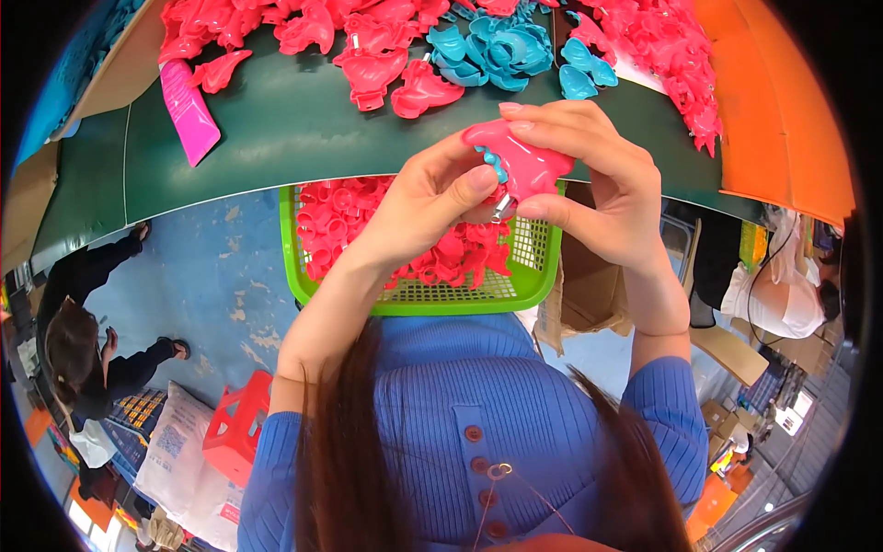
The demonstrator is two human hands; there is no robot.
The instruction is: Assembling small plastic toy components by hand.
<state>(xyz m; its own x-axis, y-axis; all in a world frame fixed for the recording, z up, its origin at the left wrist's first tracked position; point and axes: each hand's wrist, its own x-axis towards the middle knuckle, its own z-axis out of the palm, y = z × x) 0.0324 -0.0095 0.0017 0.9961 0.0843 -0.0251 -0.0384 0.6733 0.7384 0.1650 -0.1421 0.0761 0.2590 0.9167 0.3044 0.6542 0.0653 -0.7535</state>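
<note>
A bare strip of the dark green table top point(276, 138) is left open between its near edge and the far heaps. The far side is blocked by the heap of pink plastic clip halves point(303, 28), the cluster of teal plastic clip halves point(497, 46) and a second pink heap point(671, 55) at the right. A flat magenta plastic bag point(189, 110) is laid at the left. Below the near edge, the green mesh plastic basket point(524, 285) is filled with pink parts.

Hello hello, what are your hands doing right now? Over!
Both hands gripping: left hand, right hand, on one pink clip. Green basket of pink pieces below. Nothing blocking.
</note>
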